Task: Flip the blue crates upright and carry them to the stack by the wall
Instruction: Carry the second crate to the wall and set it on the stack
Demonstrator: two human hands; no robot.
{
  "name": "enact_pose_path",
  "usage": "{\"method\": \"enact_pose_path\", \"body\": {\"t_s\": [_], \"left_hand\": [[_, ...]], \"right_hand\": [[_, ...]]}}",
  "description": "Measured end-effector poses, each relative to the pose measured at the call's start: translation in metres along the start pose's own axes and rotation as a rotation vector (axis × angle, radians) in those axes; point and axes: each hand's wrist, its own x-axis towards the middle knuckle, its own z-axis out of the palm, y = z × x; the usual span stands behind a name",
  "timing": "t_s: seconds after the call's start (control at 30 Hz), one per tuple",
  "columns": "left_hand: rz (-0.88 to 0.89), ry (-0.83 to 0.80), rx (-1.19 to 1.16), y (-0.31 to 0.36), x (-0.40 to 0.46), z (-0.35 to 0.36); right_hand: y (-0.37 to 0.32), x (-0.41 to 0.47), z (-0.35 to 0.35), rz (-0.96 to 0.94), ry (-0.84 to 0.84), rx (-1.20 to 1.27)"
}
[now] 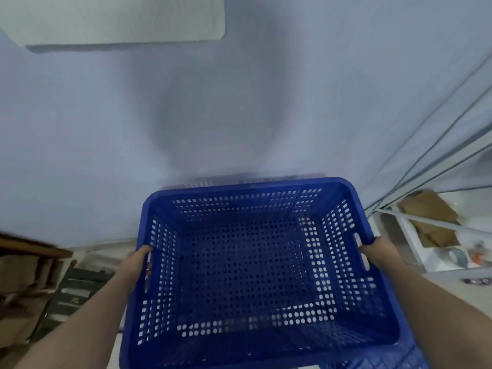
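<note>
A blue perforated crate [250, 267] is upright, open side up, right in front of me and close to the pale wall. My left hand [138, 259] grips its left rim at the handle slot, fingers curled over the edge. My right hand [375, 251] grips the right rim at the opposite handle slot. The crate is empty. Another blue crate's latticed edge [399, 355] shows beneath it at the lower right; how it sits under the held one is hidden.
The pale wall [239, 102] fills the view ahead, with a white panel [114, 20] high on the left. A white metal shelf [436, 235] with cardboard and small items stands on the right. Brown wooden things [29, 275] and a dark box [74, 291] lie on the left.
</note>
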Motion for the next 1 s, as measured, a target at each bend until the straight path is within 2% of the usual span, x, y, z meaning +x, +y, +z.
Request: {"method": "enact_pose_path", "body": {"t_s": [0.23,0.67,1.0], "left_hand": [[-0.072,0.023,0.024,-0.02,0.074,0.012],[-0.112,0.075,-0.028,-0.006,0.112,0.059],[-0.132,0.086,-0.034,-0.019,0.125,0.055]], "right_hand": [[-0.024,0.051,0.027,0.011,-0.067,0.013],[-0.043,0.124,0.078,0.043,-0.094,0.116],[-0.046,0.133,0.089,0.027,-0.06,0.136]]}}
